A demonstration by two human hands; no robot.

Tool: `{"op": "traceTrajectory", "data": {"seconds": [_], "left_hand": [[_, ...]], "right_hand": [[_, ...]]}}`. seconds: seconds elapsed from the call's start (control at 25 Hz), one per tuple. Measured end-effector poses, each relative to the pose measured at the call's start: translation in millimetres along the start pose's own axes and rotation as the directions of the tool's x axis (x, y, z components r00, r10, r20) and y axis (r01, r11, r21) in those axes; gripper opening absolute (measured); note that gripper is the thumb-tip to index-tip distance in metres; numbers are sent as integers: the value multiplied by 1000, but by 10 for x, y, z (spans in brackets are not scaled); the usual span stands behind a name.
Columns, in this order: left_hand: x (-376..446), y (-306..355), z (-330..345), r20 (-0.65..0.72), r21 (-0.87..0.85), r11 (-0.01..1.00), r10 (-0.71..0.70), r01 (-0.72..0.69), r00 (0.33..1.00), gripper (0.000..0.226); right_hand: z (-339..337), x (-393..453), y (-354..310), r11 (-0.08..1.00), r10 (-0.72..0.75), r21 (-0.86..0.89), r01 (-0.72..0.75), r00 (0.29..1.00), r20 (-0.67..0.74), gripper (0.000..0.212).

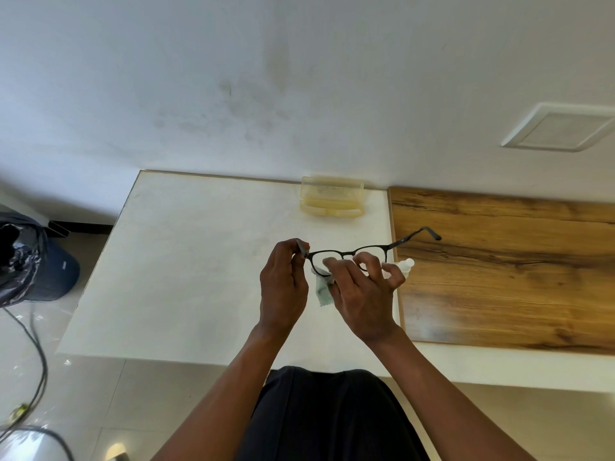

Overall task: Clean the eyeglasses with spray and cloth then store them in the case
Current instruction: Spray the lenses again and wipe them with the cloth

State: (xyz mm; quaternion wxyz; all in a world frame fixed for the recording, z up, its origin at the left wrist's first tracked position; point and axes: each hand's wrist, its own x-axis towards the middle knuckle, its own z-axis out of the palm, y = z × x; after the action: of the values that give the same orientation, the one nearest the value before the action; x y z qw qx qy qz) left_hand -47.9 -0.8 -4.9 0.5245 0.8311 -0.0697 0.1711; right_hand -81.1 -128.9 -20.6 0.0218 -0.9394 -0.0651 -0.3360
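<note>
Pinching the frame corner of the eyeglasses [349,253] are the left hand [283,287] fingers; a cloth [322,287] is pressed on one lens by the right hand [362,294] fingers. Light, thin and fragile handling is judged; the rim, not lenses, should be gripped.

- A white bench [206,277] stands against a pale, smudged wall [233,94].
- A wood-grain panel [515,271] adjoins the bench's right edge.
- A white vent cover [562,128] is on the wall, above the panel.
- A blue bin with a dark bag [30,261] stands left of the bench.
- Grey cables [40,361] trail over the tiled floor [109,394], left of the bench.
</note>
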Motion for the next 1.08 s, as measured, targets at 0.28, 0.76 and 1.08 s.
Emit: {"op": "traceTrajectory", "data": {"seconds": [0.28, 0.76, 1.08], "left_hand": [[39, 3, -15, 8, 12, 1000, 26, -26, 1000, 15], [13, 17, -16, 15, 23, 999, 47, -47, 999, 10], [17, -4, -32, 39, 37, 998, 57, -59, 998, 11]], "right_hand": [[1, 74, -85, 980, 131, 135, -148, 983, 128, 52], [25, 29, -68, 932, 83, 349, -100, 995, 62, 65], [16, 3, 14, 998, 45, -33, -46, 998, -37, 46]]}}
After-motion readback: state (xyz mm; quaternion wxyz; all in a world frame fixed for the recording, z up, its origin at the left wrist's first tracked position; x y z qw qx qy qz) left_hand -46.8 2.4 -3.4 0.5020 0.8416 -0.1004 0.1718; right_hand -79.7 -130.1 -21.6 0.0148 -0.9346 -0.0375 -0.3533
